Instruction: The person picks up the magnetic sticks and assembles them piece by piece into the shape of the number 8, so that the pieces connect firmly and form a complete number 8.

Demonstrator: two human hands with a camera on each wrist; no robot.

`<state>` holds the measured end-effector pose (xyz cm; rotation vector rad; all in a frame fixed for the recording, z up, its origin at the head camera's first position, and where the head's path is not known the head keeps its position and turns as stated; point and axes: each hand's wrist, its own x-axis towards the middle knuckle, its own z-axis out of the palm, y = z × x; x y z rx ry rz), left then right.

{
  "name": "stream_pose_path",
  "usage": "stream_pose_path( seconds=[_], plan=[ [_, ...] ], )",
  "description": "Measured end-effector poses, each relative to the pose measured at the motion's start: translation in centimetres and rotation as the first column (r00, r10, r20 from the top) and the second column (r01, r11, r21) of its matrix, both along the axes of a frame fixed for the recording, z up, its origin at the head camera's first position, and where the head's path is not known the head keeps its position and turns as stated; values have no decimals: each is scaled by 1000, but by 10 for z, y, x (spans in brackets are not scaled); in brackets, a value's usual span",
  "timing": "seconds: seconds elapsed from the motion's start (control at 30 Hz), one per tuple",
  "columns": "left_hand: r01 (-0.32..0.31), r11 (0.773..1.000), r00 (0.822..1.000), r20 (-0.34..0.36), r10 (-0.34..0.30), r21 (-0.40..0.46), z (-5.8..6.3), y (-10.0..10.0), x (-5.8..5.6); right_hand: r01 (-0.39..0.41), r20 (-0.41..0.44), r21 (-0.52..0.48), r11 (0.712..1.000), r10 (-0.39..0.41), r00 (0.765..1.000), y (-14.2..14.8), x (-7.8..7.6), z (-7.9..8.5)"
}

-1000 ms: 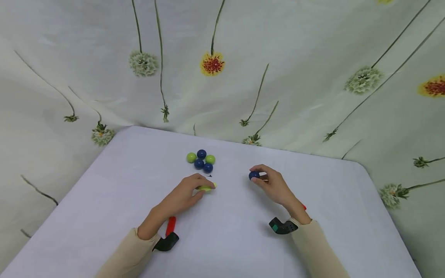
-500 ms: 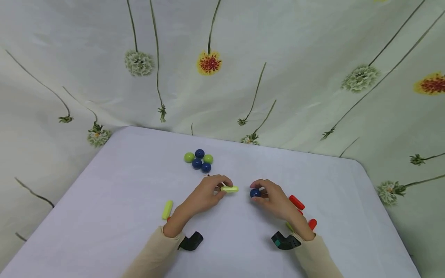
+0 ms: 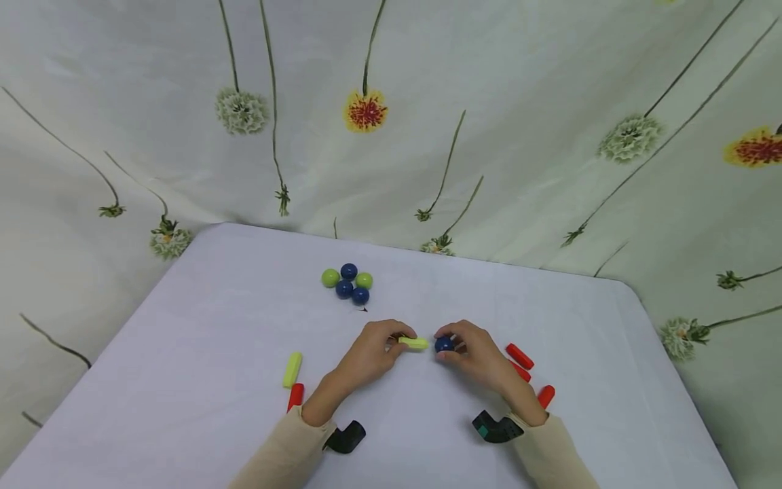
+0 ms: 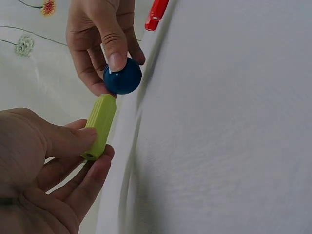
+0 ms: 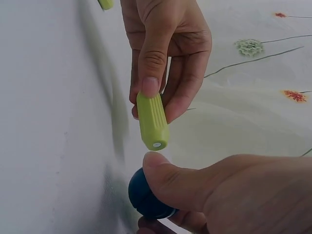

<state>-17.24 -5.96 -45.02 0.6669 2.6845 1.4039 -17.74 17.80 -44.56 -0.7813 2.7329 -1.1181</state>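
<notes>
My left hand (image 3: 366, 356) pinches a yellow-green toy rod (image 3: 415, 343) between thumb and fingers. Ridges run along this rod (image 4: 101, 124), and its free end carries a small shiny disc, seen in the right wrist view. Facing it, my right hand (image 3: 482, 356) grips a dark blue ball (image 3: 444, 344) with thumb and fingertips. The rod's free end points at the ball, with a narrow gap between them in the head view. In the right wrist view, the right thumb tip lies between the rod's end and the ball (image 5: 146, 197).
Beyond the hands sits a cluster of blue balls (image 3: 344, 289) and green balls (image 3: 330, 278). Another yellow-green rod (image 3: 292, 369) and a red rod (image 3: 296, 395) lie by the left forearm. Several red rods (image 3: 519, 356) lie around the right wrist. Floral cloth (image 3: 537, 170) hangs behind the white table (image 3: 232, 305).
My left hand has carried the yellow-green rod rightward from near the ball cluster. My right hand has brought the blue ball nearer to me, so rod and ball are now close together.
</notes>
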Motion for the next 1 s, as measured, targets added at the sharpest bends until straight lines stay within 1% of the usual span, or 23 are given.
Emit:
stream_pose_path(
  seconds=[0.17,0.27,0.53,0.73,0.83,1.0],
  plan=[
    [7,1000,1000,-14,-7,24,-7,3,1,19,17,17,1000,-19,1000,-2,3,0],
    [16,1000,1000,-7,-16,26,-9,5,1,21,30,29,999,-22,999,-3,3,0],
    [38,999,999,6,-38,37,-10,7,1,16,31,34,999,-17,999,-4,4,1],
    [47,999,999,3,-47,24,-11,8,1,21,41,34,999,-22,999,-6,4,0],
    [46,999,999,-3,-46,18,-11,9,1,29,25,31,999,-30,999,-8,4,-3],
    [44,999,999,-8,-44,22,-10,9,3,18,-49,45,999,-16,999,-11,4,-8]
  ],
)
